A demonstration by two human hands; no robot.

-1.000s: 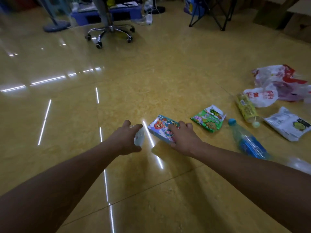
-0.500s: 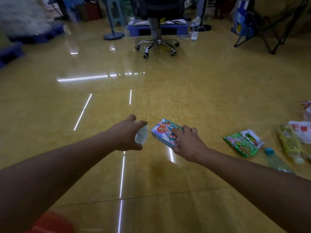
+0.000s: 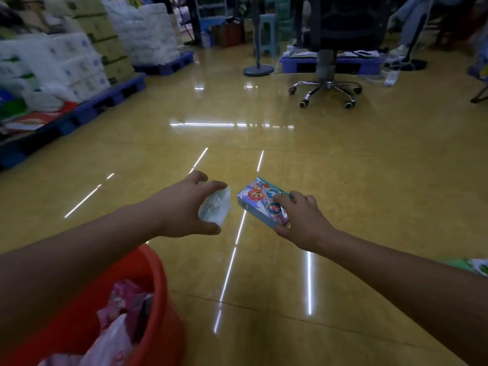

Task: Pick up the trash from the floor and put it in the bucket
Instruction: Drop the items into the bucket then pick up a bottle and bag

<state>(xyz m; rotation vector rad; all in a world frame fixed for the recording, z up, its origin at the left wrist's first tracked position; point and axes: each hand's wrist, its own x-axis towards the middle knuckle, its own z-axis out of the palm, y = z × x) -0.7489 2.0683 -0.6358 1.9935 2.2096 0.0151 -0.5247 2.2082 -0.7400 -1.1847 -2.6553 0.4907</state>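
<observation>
From the head camera, your view has swung left and up since a second ago: the litter that lay to your right has slid out of frame, leaving only a green packet (image 3: 475, 268) at the right edge, and the red bucket (image 3: 155, 273) now shows at lower left, already holding pink wrappers (image 3: 124, 299) and a pale bag.

Your left hand (image 3: 182, 207) has its fingers clenched around a crumpled clear wrapper (image 3: 215, 208). Your right hand (image 3: 301, 220) is grasping the cartoon box (image 3: 260, 200), which is now lifted clear of the floor (image 3: 317, 159).

Both pieces are in hand and held ahead of the bucket, so the pickup looks done; you likely need to draw both hands back over the rim.
</observation>
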